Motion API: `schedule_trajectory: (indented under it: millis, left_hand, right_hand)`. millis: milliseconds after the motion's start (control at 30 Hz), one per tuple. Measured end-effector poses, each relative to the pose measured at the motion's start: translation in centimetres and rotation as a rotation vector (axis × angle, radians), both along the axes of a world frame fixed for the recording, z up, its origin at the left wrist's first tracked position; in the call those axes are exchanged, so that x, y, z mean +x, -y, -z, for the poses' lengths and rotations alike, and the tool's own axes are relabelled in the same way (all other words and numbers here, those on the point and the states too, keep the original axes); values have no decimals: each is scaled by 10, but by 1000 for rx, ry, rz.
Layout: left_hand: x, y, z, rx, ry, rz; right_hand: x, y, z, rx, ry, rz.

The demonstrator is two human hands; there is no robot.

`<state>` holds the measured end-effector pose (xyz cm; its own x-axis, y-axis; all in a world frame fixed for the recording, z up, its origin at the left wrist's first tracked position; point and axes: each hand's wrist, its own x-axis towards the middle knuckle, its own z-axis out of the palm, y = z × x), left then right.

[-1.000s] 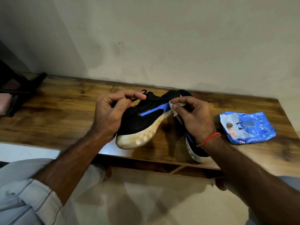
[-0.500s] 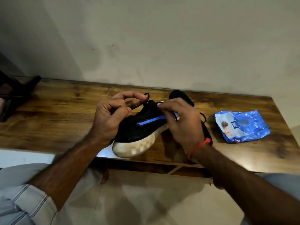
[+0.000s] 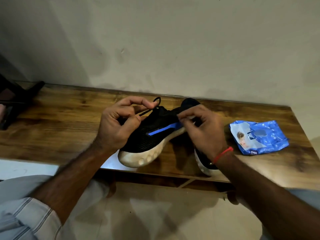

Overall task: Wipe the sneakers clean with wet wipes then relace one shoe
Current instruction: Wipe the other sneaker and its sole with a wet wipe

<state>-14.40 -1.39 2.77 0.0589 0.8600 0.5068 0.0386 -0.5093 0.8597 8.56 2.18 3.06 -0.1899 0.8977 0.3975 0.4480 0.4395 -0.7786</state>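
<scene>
Sneaker of black mesh with a blue stripe and white foam sole, light and soft-sided, tilts above the wooden bench, left hand gripping its laced top, right hand pinching a barely visible wipe at the heel.

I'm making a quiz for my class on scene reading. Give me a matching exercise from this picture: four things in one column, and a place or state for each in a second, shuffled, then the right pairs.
Things:
1. left hand
2. right hand
3. wipes packet
4. second sneaker

Places or states:
A. lies on the wooden table, right of both shoes
B. pinches a white wipe against the held sneaker
C. grips the held sneaker by its black lace
D. rests on the table, partly hidden behind the right wrist

Pairs: 1-C, 2-B, 3-A, 4-D
</scene>
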Motion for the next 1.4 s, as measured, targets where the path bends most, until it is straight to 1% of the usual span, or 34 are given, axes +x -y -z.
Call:
schedule_trajectory:
  millis: [67, 100, 133, 200, 233, 300, 367, 400, 500, 567, 633, 667, 700, 800, 867, 933, 967, 1033, 1133, 1200, 1233, 1300, 1400]
  left_hand:
    - [-1, -3, 6, 66, -109, 7]
    - [-2, -4, 10, 86, -166, 11]
    - [-3, -6, 14, 98, -221, 20]
    - [-8, -7, 18, 96, -344, 66]
    - [-13, -8, 20, 93, -435, 99]
    - [-24, -11, 23, 75, -722, 144]
    - [-31, -11, 29, -35, -1016, 149]
    - [-31, -11, 31, -107, -1112, 141]
    - [-21, -8, 33, -205, -1272, 43]
    - [-6, -3, 30, -283, -1262, -100]
    - [15, 3, 23, -426, -1225, -262]
    - [27, 5, 20, -496, -1237, -315]
    - [38, 7, 20, -562, -1257, -337]
    - [59, 7, 29, -747, -1259, -297]
    - [63, 1, 36, -771, -1198, -328]
    - [60, -8, 35, -794, -1065, -382]
    - [55, -12, 33, -838, -994, -390]
    - [43, -20, 26, -913, -824, -424]
    - [23, -23, 13, -1008, -468, -495]
    - [14, -20, 8, -1095, -307, -438]
    - [11, -19, 7, -1128, -284, -401]
    - [11, -18, 8, -1138, -306, -368]
    - [18, -19, 11, -1081, -417, -397]
  right_hand:
    - [11, -15, 5, -189, -173, 111]
    - [15, -20, 8, -236, -237, 143]
    - [17, -22, 10, -254, -258, 161]
    - [18, -22, 10, -254, -244, 173]
    - [17, -21, 9, -245, -228, 176]
    - [14, -19, 7, -222, -184, 177]
    - [14, -20, 6, -201, -147, 179]
    - [14, -21, 7, -201, -143, 183]
    - [16, -26, 12, -229, -175, 214]
    - [18, -30, 14, -282, -224, 248]
    - [21, -32, 14, -351, -286, 268]
    - [22, -33, 15, -383, -313, 274]
    - [23, -34, 16, -405, -326, 280]
    - [22, -35, 23, -470, -319, 267]
    - [20, -33, 29, -536, -297, 222]
    - [19, -31, 33, -559, -248, 182]
    - [20, -31, 35, -554, -232, 177]
    - [25, -35, 33, -529, -236, 208]
    - [40, -46, 21, -493, -334, 336]
    - [48, -50, 9, -451, -435, 364]
    - [49, -51, 6, -411, -455, 355]
    - [46, -48, 3, -312, -388, 289]
    - [33, -35, 2, -221, -230, 56]
